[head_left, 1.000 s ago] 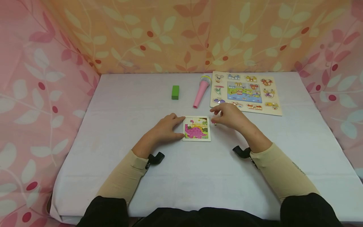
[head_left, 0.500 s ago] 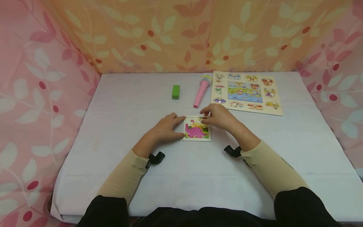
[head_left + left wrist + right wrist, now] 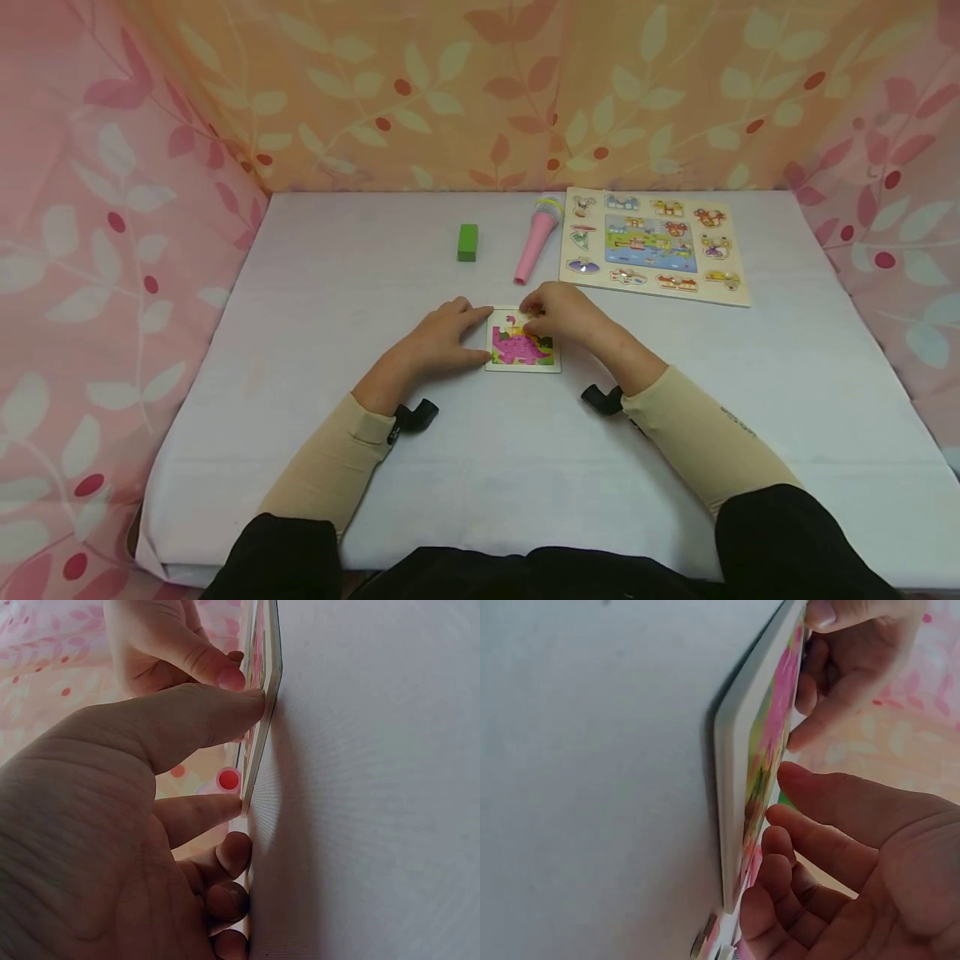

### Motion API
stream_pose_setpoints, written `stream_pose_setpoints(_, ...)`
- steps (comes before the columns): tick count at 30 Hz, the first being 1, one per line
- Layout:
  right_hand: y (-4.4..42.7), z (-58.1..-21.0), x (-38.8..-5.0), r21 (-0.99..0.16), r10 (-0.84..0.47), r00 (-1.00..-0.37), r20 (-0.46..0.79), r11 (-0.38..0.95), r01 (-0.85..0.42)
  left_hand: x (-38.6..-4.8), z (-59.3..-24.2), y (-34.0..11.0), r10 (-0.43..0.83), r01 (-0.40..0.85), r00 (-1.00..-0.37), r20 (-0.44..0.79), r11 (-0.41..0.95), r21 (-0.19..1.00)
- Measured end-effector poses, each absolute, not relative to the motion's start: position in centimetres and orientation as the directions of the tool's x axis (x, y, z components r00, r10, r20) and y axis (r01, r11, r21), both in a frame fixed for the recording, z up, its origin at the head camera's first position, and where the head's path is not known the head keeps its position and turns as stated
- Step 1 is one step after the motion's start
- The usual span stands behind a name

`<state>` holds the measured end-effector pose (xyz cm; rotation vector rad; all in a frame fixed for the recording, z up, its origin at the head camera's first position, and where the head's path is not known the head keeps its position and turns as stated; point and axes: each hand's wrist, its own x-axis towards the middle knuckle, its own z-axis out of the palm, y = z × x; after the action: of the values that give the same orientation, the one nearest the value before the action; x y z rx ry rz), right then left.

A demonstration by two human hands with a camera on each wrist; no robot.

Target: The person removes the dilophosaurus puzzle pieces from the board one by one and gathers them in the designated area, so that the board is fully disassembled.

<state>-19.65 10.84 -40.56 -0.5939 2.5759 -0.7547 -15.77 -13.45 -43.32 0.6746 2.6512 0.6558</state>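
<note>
I read the pink-dinosaur jigsaw puzzle [image 3: 517, 353] as lying flat between the two hands, straight ahead of the person. Its pale frame is about square, so I get no long axis from it; its sides run roughly parallel to the table edges. The left hand [image 3: 438, 337] is against its left edge, index finger at the far corner and thumb near the close one, fingers extended and pressing rather than wrapped round it. The right hand [image 3: 570, 317] reaches in from the right and arches over the puzzle's upper-right area, thumb and index tips close to its surface. Whether those tips pinch a piece, I cannot tell. Beyond the puzzle lies a pink toy microphone [image 3: 536, 240].
</note>
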Motion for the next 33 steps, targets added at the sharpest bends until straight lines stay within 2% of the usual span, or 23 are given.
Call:
stream_pose_setpoints(11, 10.75, -40.69, -19.78, -0.529, -0.487, -0.843, -0.228, 0.789, -0.313, -15.88, -43.41, -13.39, 0.502, 0.347, -0.839, -0.211, 0.791, 0.504)
stream_pose_setpoints(20, 10.74, -40.54, -20.07, -0.552, -0.487, -0.830, -0.270, 0.785, -0.281, -15.90, -43.57, -13.38, 0.494, 0.339, -0.844, -0.210, 0.794, 0.505)
stream_pose_setpoints(33, 10.62, -40.73, -20.20, -0.531, -0.491, -0.838, -0.240, 0.789, -0.309, -15.93, -43.74, -13.34, 0.499, 0.352, -0.843, -0.202, 0.795, 0.495)
